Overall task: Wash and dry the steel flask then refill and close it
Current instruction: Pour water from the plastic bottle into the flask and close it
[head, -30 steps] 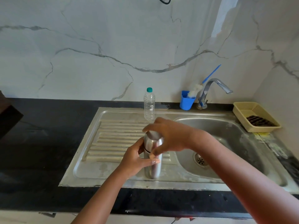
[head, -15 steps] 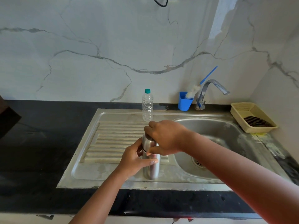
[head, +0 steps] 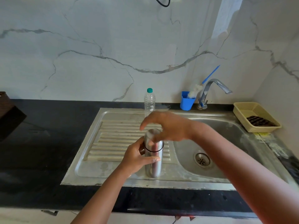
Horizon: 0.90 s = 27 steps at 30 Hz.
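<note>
Head view: cap grip released on the flask.

The flask (head: 152, 157) stands upright on the sink's (head: 113, 178) draining board, gripped round its body by the left hand (head: 137, 157). The right hand (head: 168, 126), half a second ago wrapped round the cap (head: 151, 135), is now lifted with fingers spread, thumb apparently touching; a re-grip while twisting is judged likely.
</note>
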Each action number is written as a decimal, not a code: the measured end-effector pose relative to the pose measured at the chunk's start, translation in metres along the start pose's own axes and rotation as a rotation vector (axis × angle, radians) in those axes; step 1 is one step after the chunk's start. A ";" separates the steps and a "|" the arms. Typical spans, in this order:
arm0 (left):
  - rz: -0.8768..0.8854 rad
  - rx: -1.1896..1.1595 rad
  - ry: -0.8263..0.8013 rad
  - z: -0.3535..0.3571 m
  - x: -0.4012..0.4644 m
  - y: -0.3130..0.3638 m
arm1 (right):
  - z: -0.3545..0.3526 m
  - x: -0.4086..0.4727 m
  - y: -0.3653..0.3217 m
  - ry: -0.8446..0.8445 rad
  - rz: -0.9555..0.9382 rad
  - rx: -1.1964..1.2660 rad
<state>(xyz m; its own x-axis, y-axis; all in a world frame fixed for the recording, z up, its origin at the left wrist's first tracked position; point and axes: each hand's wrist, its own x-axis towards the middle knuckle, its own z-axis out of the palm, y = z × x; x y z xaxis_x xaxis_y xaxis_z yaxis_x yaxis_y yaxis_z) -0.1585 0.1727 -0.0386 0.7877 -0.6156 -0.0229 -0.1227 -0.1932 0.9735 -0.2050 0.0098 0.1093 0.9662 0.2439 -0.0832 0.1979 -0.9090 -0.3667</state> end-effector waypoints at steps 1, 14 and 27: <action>0.000 0.000 -0.003 0.000 0.000 0.000 | 0.003 0.000 0.002 -0.072 -0.038 -0.020; 0.005 -0.002 -0.010 0.000 -0.001 0.001 | 0.015 0.001 0.004 0.256 0.154 -0.350; 0.004 -0.003 -0.010 -0.001 0.000 -0.003 | 0.030 -0.004 0.008 0.259 0.220 -0.476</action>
<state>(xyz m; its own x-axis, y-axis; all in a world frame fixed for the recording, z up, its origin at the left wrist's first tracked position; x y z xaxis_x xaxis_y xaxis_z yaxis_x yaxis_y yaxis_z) -0.1572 0.1738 -0.0416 0.7813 -0.6238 -0.0209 -0.1244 -0.1884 0.9742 -0.2123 0.0123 0.0785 0.9900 -0.0039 0.1412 -0.0175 -0.9953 0.0949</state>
